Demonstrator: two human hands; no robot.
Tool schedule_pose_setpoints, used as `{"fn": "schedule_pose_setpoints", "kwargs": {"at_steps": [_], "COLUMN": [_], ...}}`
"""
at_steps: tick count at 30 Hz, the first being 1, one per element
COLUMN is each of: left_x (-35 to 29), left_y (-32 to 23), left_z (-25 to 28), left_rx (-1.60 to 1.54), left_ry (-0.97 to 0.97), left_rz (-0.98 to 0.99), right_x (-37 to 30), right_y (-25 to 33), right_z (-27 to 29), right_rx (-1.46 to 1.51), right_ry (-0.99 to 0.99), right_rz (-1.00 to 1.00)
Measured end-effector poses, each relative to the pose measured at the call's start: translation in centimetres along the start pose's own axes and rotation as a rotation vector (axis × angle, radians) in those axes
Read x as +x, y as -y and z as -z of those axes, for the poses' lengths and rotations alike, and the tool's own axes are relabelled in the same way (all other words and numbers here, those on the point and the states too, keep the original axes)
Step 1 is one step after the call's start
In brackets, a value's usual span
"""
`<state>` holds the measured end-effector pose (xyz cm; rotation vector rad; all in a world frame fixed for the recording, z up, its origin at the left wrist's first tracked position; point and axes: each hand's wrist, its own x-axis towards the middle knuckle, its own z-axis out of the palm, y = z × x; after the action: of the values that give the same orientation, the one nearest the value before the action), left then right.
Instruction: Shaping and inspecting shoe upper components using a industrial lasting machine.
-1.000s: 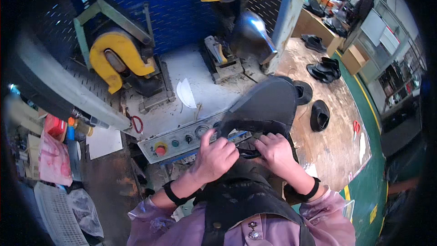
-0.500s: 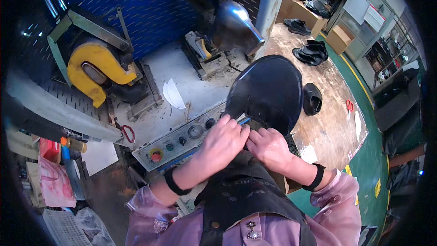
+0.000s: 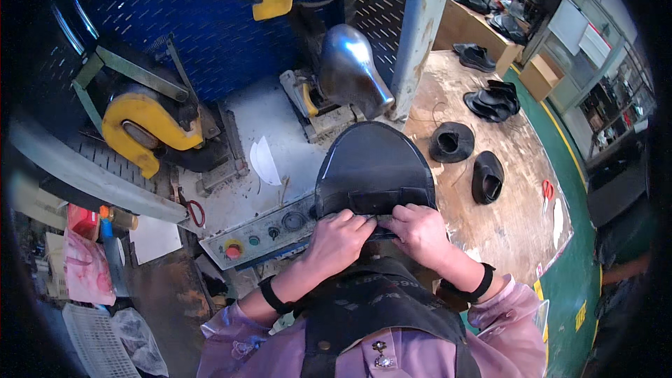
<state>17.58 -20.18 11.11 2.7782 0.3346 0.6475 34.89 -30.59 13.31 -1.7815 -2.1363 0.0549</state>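
A black leather shoe upper (image 3: 374, 157) with a broad rounded end spreads out in front of me, that end pointing away. My left hand (image 3: 341, 239) grips its near edge on the left, fingers curled and closed. On the right, my right hand (image 3: 418, 235) pinches the same edge, close beside the left. Where the fingertips press, the leather is partly hidden. Just beyond the upper stands a shiny metal shoe form (image 3: 352, 63) on the machine. The control panel (image 3: 245, 241), with a red button and dark knobs, lies left of my left hand.
A yellow U-shaped clamp (image 3: 129, 126) is at the left, with red-handled scissors (image 3: 194, 213) below it. White cut pieces (image 3: 264, 161) lie on the machine bed. On the wooden table (image 3: 521, 196) are black shoe uppers (image 3: 488, 178) and red scissors (image 3: 547, 192). A grey post (image 3: 420, 35) rises between.
The upper has swung left and come nearer, its rounded end now pointing straight ahead. Both hands keep their hold. A shoe upper on the table, hidden before, shows now. The view has shifted.
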Motion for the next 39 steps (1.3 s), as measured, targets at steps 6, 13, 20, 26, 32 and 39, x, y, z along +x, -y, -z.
{"fn": "schedule_pose_setpoints", "kwargs": {"at_steps": [6,13,20,26,32,39], "left_x": [1.5,3.7,5.1,8.8,14.7,18.6], "left_y": [0.6,-0.7,-2.2,-0.4,4.2,9.8], "left_z": [0.9,4.2,6.8,10.2,15.6,11.8], "left_rx": [0.168,0.124,-0.068,-0.401,-0.550,-1.093], "left_ry": [-0.105,-0.028,-0.096,0.000,-0.199,-0.760], "left_rz": [-0.022,0.066,-0.009,0.050,0.353,0.610], "right_x": [1.4,3.0,3.6,7.8,16.3,23.1], "right_y": [-2.8,-5.3,-6.6,-9.0,-10.5,-10.0], "right_z": [1.2,3.6,6.5,9.9,11.4,6.6], "right_rx": [-0.037,0.110,0.325,0.935,1.341,1.790], "right_ry": [-0.144,-0.339,-0.324,-0.013,-0.150,-0.365], "right_rz": [0.159,0.344,0.471,0.331,0.088,-0.296]}}
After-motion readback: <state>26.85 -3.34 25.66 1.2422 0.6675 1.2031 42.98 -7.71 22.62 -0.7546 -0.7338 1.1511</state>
